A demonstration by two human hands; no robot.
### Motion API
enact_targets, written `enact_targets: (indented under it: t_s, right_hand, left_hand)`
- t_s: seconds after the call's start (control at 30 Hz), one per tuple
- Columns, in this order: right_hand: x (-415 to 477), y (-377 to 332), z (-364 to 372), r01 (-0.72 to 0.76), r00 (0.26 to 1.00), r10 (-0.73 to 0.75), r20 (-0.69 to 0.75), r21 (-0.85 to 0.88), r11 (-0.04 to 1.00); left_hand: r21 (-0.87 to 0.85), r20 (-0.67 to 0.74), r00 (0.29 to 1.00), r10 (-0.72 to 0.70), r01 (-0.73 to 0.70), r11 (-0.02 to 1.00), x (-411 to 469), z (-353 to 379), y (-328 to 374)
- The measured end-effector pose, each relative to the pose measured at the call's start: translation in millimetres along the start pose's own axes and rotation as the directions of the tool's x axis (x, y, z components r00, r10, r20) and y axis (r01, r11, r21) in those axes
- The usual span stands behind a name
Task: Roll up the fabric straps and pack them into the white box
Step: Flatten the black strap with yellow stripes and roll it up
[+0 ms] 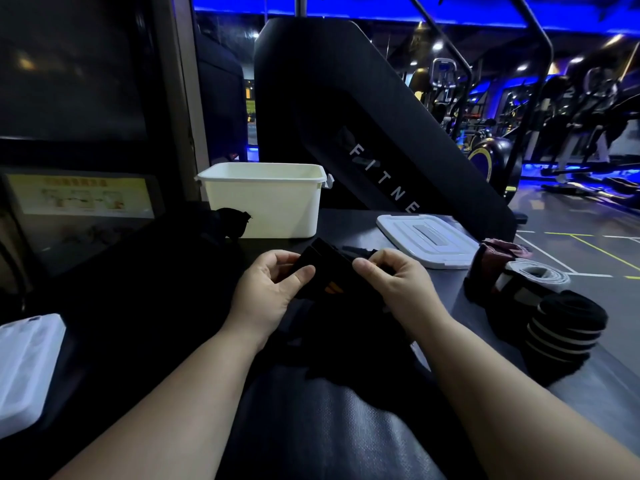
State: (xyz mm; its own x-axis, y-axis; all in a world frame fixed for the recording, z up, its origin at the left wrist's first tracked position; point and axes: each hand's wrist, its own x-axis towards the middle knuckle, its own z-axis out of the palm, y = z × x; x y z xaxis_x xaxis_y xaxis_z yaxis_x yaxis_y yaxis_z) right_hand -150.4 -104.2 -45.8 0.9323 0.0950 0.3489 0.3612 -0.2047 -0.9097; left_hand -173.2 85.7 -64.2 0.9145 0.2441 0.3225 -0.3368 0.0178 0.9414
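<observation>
black strap (332, 271) pinched between left hand (266, 292) and right hand (394, 282).

Dim interior; the white box (265, 199) is the brightest surface, softly and evenly lit. Behind and above the box, saturated blue strip lighting (346, 5) glows and small ceiling spots (437, 46) blow out to white points, while in front and left of it the black strap (332, 271) and desk (346, 223) sink into near-black shadow with little detail. Wide-angle distortion bends straight lines far right of the box; background there soft.
</observation>
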Motion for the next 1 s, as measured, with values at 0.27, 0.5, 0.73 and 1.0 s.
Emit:
enact_targets:
  t_s: [0.27,0.5,0.73,1.0]
  right_hand:
    - [1.2,-3.9,3.1,-0.007,0.999,0.005,-0.039,-0.041,0.999]
    - [-10.2,-14.5,8.2,0.036,0.975,-0.032,0.218,-0.016,0.999]
    - [-9.6,-14.1,14.7,-0.029,0.998,0.019,0.059,0.172,0.985]
    - [-12.3,-13.3,19.7,-0.052,0.999,0.048,0.026,0.230,0.972]
  left_hand:
    - [-0.070,-0.094,0.994,0.047,-0.054,0.996,-0.4,1.2,3.8]
    - [0.090,0.036,0.992,0.117,-0.120,0.989,-7.3,4.2,9.4]
    - [0.108,0.044,0.989,0.138,-0.142,0.984,-10.5,11.5,10.5]
    - [0.159,-0.029,0.984,0.176,-0.170,0.973,-10.8,13.2,7.2]
